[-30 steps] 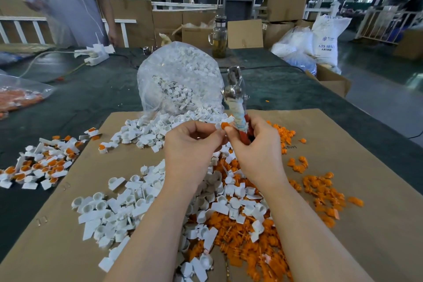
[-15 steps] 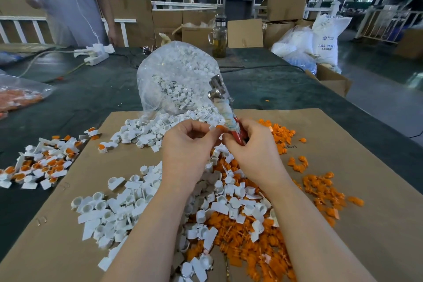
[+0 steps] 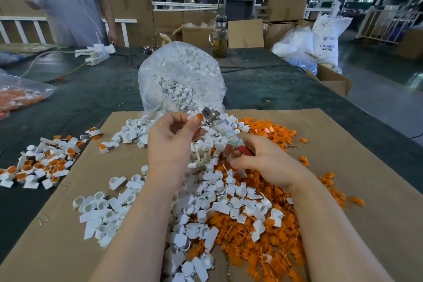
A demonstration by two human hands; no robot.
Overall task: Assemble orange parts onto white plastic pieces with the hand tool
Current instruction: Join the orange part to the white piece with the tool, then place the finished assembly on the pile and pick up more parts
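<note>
The left hand [image 3: 174, 137] is raised above the heap, palm turned toward the camera, its thumb and forefinger pinching a white plastic piece [image 3: 191, 117] that carries an orange part [image 3: 199, 117]. The right hand [image 3: 261, 162] sits lower and to the right, fingers curled around the red grip end of the hand tool [image 3: 219, 131]. The tool slants up and to the left; its wrapped shaft ends in a metal head [image 3: 209, 114] that touches the orange part held by the left hand. Both forearms enter from the bottom edge.

Beneath the hands lies a cardboard sheet [image 3: 366, 190] on a dark green table [image 3: 80, 98]. Loose white pieces [image 3: 206, 201] are heaped at centre and left of the sheet; loose orange parts [image 3: 270, 236] are heaped at centre and right, the two piles mingling under the forearms. A cluster of assembled pieces [image 3: 41, 162] lies on the table left of the sheet. A clear bag of white pieces [image 3: 180, 78] stands just behind the hands, spilling onto the cardboard. Farther back stand a glass jug [image 3: 220, 38], cardboard boxes [image 3: 246, 33] and a white sack [image 3: 327, 39]. A second person [image 3: 66, 0] stands at upper left.
</note>
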